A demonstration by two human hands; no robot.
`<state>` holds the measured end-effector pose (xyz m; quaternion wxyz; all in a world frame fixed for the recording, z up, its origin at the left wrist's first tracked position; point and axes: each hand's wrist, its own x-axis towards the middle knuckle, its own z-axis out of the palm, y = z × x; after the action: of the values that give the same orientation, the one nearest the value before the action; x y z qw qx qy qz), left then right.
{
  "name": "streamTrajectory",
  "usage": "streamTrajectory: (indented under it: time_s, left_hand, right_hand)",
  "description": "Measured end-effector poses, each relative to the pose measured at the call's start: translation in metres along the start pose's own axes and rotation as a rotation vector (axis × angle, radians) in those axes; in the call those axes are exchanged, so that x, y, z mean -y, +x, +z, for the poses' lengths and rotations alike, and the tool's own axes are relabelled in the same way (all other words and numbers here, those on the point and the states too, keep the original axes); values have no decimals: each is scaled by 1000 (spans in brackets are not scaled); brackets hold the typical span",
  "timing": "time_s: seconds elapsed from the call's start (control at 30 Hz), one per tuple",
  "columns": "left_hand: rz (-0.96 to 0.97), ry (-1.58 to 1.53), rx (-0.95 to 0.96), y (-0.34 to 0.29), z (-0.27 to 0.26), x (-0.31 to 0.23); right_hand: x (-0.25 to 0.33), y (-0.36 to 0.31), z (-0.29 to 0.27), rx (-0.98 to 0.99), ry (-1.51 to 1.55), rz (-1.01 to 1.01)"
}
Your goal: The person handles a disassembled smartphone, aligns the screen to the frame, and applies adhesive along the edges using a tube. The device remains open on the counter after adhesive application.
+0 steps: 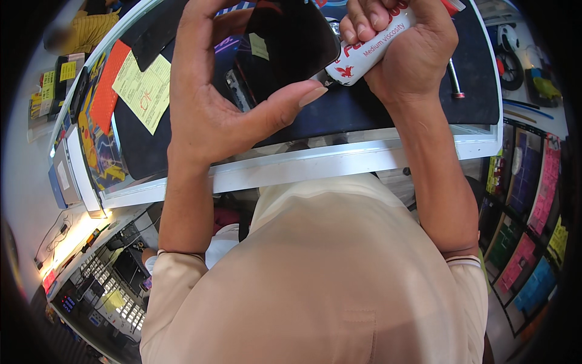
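My left hand (212, 115) curves round a glossy black phone screen (294, 51), its thumb at the lower edge and its fingers near the top of the view. My right hand (412, 60) is wrapped round a white squeeze tube (367, 57) with red and grey print and a red end. The tube slants down to the left. Its dark tip sits close beside the screen's lower right corner and my left thumb; whether it touches, I cannot tell. Under the screen, a narrow dark phone part (238, 91) shows on the black mat (315, 118).
A yellow paper slip (144, 91), an orange-red sheet (108, 85) and a dark panel (159, 36) lie at the left. A screwdriver (454, 79) rests on the right. The desk's white front edge (303, 162) runs before me. A person in yellow (91, 33) is at far left.
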<state>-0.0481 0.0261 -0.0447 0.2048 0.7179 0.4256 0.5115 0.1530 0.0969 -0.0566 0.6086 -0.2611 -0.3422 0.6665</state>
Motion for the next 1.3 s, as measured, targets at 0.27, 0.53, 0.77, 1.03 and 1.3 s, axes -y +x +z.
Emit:
streamTrajectory:
  time_s: [0.27,0.53,0.77,1.03,1.3]
  left_hand:
    - [-85,45,-13,-6,3,-10]
    - [-196,-16,-32,0,3,-12]
    - [-84,140,-94,-7,18,-12]
    - [-203,-15,-51,0,4,-11]
    - [-84,97,-79,-6,14,-10]
  right_hand:
    - [8,2,1,-21,-29,0]
    - [26,-1,7,-81,12,62]
    - [18,15,-8,150,565,220]
    - [25,14,-20,-80,-104,-36]
    - [33,18,-25,-52,-128,-81]
